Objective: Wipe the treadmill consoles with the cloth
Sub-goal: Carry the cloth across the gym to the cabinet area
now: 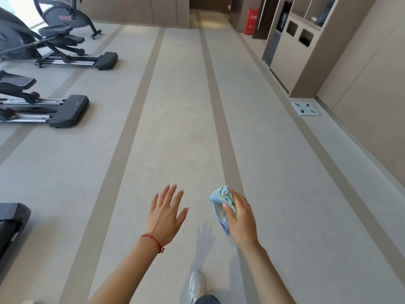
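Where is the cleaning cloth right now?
In the head view, the blue cloth is bunched in the right hand, low and right of centre, above the floor. The empty left hand is spread open beside it.

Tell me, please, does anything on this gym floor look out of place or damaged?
Nothing stands out: the floor looks clean and unspilled, the ellipticals stand in a row, and the scale lies flat by the wall.

Edge-cropped dark machine (12, 224), perhaps treadmill.

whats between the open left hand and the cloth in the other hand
Nothing solid: the head view shows only bare floor and a faint hand shadow between the left hand and the blue cloth held by the right hand.
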A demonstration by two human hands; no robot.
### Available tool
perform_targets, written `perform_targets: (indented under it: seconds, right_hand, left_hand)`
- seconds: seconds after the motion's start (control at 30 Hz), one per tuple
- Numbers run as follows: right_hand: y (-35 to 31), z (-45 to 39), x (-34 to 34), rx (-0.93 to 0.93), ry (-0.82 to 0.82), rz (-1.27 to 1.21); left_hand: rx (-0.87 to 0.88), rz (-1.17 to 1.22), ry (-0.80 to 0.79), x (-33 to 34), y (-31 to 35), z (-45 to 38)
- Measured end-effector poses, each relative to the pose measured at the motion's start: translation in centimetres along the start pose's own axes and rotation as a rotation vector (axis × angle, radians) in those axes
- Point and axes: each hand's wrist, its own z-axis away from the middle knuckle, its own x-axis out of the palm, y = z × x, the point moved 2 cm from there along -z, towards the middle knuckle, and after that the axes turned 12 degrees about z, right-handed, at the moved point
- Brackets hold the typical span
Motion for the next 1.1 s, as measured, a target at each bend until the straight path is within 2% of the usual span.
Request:
perform_targets:
  seconds: [0.4,0.73,1.1]
  right_hand:
    - [-1.2,-28.8,4.6,-0.064,-0.029,0.003]
    - [-3.8,-53.7,11.1,-0.021,-0.042,0.023]
    - [-4.2,-77.1,16.8,0.0,-0.05,0.005]
  left_hand:
    - [-0.028,0.003,0.05,-1.9,-6.5,-27.2]
    - [-0.029,0.018,0.021,-3.7,-16.0,-52.1]
    - [-0.01,0.037,0.055,-4.0,-22.7,-74.5]
